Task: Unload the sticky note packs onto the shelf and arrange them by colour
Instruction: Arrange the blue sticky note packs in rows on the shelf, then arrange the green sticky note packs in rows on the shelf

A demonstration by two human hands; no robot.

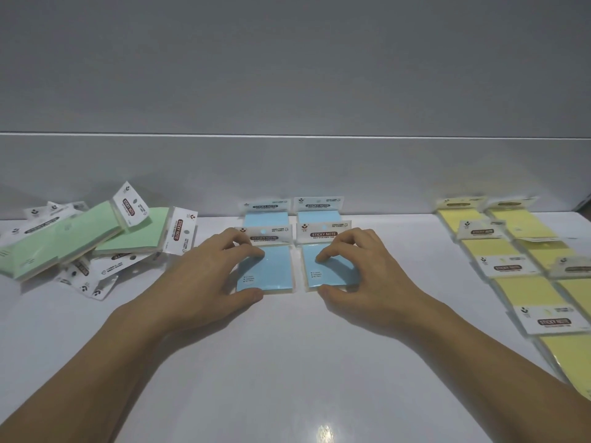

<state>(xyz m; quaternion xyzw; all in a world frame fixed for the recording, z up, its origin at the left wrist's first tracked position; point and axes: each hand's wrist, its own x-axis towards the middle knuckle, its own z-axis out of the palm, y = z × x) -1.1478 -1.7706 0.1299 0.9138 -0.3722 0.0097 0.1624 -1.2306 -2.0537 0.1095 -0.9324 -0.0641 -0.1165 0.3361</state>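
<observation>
The left grip point(217, 276) holds the left blue pack point(271, 273), thumb at its near edge and curled fingertips on its face. The right grip point(355, 270) holds the right blue pack point(332, 273) the same way. Both packs lie flat side by side, and two more blue packs point(264, 217) lie just beyond the fingertips. Both forearms reach forward, palms down, over the white shelf point(287, 362). Green packs point(86, 235) are heaped outside the left grip; yellow packs point(511, 254) lie in rows outside the right grip. A grey wall point(287, 75) stands behind.
</observation>
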